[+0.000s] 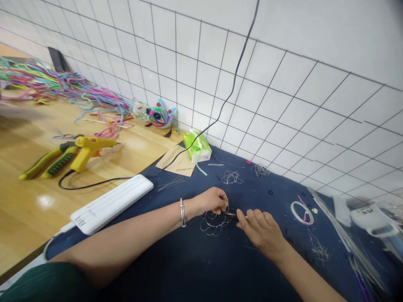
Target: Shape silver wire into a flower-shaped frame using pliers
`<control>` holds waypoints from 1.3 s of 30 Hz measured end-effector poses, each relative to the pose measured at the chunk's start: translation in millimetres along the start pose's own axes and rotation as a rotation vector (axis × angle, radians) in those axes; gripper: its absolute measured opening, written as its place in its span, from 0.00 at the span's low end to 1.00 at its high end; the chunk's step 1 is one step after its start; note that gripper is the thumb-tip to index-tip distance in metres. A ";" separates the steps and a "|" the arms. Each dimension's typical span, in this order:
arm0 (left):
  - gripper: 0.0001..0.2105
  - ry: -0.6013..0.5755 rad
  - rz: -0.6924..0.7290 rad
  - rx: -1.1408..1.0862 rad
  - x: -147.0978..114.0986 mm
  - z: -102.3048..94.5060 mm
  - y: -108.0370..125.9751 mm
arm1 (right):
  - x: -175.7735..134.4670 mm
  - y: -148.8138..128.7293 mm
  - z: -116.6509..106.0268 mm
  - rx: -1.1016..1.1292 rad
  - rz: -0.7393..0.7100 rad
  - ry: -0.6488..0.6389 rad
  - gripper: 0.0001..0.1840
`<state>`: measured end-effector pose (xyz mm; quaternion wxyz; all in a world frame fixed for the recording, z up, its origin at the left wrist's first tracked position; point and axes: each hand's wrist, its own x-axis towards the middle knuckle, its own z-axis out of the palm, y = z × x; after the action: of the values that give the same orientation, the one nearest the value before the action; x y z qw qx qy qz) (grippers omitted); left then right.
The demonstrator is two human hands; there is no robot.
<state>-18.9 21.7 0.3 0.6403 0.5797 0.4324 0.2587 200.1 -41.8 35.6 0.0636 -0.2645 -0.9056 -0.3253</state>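
Over the dark blue cloth (176, 268), your left hand (216, 200) has its thumb and fingers pinched together on the upper edge of the looped wire (213, 228). Your right hand (260, 230) is wrapped around the pliers (232, 215), whose dark tip points to that same edge; you cannot tell from here whether the tip is clamped on the wire.

Several of your loops are already bent; with the tool at the edge, shaping or fastening seems unfinished, though your fingers hide how much remains. The piece is thin, silvery and open, its rounded loops fanning out like petals below your left fingers, close to the cloth.

Just beyond your hands lie a looped wire bundle (232, 178) and, farther off, a wire tangle (261, 171); whether these are finished is unclear. The straight wires (170, 183) near the white power strip (112, 205) are unbent. To your right are scattered wire snippets (320, 251).
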 end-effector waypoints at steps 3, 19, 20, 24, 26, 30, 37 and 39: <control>0.06 0.006 -0.001 0.009 -1.1 0.5 1.1 | 0.7 -2.1 -1.3 0.036 0.036 0.003 0.19; 0.06 -0.017 -0.033 0.017 1.5 -4.2 -0.8 | 4.9 -0.6 -8.0 -0.009 0.006 -0.009 0.19; 0.05 -0.023 -0.033 0.014 1.8 -4.5 -1.2 | 5.3 -0.5 -9.0 -0.015 -0.003 -0.013 0.19; 0.05 -0.045 -0.037 -0.004 2.5 -5.7 -2.9 | 5.6 0.8 -10.7 -0.066 -0.054 -0.031 0.20; 0.06 -0.054 -0.043 -0.014 2.5 -6.2 -3.3 | 4.1 1.8 -8.8 -0.068 -0.074 -0.032 0.21; 0.06 -0.075 -0.054 -0.029 1.8 -6.9 -3.3 | -1.1 3.8 -1.6 -0.064 -0.101 -0.019 0.22; 0.06 -0.094 -0.069 -0.041 1.7 -6.5 -3.8 | -4.3 7.1 3.6 -0.061 -0.120 0.009 0.22; 0.06 -0.094 -0.074 -0.040 1.7 -6.1 -3.8 | -3.9 8.1 4.4 -0.062 -0.136 0.018 0.22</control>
<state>-23.9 25.5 -3.5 0.6805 0.5619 0.4178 0.2160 207.9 -35.6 35.5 0.0412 -0.2012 -0.9104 -0.3592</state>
